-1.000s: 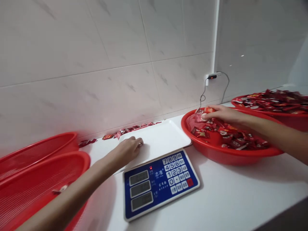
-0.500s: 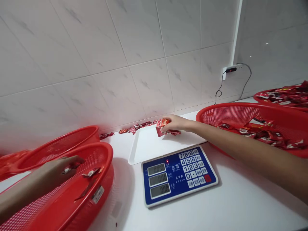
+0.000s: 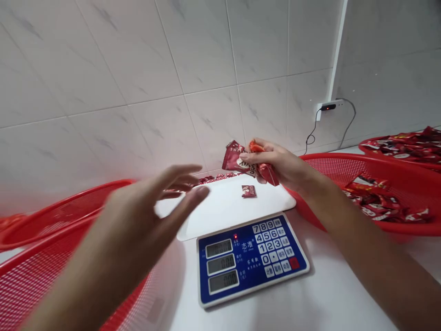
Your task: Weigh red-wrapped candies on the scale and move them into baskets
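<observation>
- A bunch of red packets (image 3: 236, 158) is hanging pinched in the right hand (image 3: 280, 165), in the air above the far edge of the tray (image 3: 213, 216). The glossy wrappers are crumpling together, showing white print and fanning out to the left and downward.
- A single packet (image 3: 248, 191), small and dark red, is lying flat on the tray's far right part, just below the bunch and not touching it.

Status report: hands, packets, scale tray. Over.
Right hand shut on small red foil packets above the white plastic scale tray. Left hand open, empty, hovering near tray's left end. One loose red packet lying on tray.
</observation>
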`<state>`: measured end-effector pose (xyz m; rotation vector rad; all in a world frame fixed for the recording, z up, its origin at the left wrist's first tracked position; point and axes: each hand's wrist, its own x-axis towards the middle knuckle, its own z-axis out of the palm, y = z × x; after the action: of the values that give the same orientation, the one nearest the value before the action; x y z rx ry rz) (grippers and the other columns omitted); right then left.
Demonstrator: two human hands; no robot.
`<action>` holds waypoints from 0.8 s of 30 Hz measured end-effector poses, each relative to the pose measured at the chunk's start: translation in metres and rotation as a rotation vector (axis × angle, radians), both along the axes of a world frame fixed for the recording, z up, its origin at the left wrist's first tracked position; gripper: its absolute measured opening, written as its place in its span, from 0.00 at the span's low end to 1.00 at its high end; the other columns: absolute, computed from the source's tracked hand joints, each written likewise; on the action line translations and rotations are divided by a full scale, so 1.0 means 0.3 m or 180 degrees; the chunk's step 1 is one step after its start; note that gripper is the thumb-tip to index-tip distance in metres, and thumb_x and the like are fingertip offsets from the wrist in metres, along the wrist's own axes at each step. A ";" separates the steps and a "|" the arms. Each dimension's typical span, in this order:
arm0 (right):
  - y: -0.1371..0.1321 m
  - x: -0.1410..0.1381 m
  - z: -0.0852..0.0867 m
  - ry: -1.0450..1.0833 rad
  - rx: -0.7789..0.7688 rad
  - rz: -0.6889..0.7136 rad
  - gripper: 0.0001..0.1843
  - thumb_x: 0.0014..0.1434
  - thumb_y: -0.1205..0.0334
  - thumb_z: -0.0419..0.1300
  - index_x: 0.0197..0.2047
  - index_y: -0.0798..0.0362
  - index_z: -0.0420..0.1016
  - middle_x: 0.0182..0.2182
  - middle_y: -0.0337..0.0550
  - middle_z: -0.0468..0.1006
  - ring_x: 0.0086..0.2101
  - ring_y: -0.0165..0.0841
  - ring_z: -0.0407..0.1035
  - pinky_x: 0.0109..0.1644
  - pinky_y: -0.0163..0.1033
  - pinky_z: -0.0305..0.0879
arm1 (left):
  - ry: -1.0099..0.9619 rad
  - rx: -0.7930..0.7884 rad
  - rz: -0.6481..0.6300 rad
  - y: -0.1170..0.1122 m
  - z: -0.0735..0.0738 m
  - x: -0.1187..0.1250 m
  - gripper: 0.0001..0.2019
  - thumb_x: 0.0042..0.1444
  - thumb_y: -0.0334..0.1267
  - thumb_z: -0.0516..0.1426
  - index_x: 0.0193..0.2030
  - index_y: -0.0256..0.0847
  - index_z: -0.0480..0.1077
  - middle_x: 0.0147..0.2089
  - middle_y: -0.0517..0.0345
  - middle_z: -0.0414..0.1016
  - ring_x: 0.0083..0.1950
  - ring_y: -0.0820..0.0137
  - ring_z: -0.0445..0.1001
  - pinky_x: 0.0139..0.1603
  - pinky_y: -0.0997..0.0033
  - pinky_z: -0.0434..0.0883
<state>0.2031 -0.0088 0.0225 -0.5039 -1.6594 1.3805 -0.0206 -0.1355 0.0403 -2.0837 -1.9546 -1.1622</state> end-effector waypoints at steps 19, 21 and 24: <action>0.098 -0.087 -0.142 -0.0393 -0.1317 -0.0074 0.14 0.65 0.54 0.61 0.32 0.52 0.66 0.20 0.34 0.62 0.21 0.26 0.57 0.25 0.32 0.60 | -0.0514 -0.0811 -0.1040 0.335 -0.129 0.028 0.24 0.51 0.49 0.60 0.54 0.43 0.69 0.37 0.55 0.81 0.40 0.61 0.78 0.42 0.59 0.73; 0.104 -0.078 -0.138 -0.0345 -0.1331 -0.0099 0.15 0.68 0.54 0.57 0.32 0.51 0.66 0.19 0.34 0.61 0.19 0.25 0.57 0.27 0.34 0.64 | -0.0369 -0.0743 -0.0851 0.322 -0.100 0.002 0.17 0.49 0.49 0.61 0.44 0.43 0.74 0.38 0.54 0.82 0.41 0.61 0.79 0.42 0.60 0.72; 0.113 -0.068 -0.141 -0.0322 -0.1314 -0.0063 0.16 0.70 0.54 0.54 0.31 0.52 0.67 0.19 0.35 0.62 0.19 0.26 0.57 0.30 0.37 0.67 | -0.0265 -0.0436 -0.0294 0.296 -0.063 -0.029 0.14 0.46 0.52 0.61 0.34 0.45 0.74 0.34 0.56 0.82 0.38 0.61 0.79 0.38 0.62 0.70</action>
<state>0.1828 0.0251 -0.0197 -0.8348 -1.4420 1.7156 -0.0292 -0.0466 0.0214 -2.2500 -2.0492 -1.1809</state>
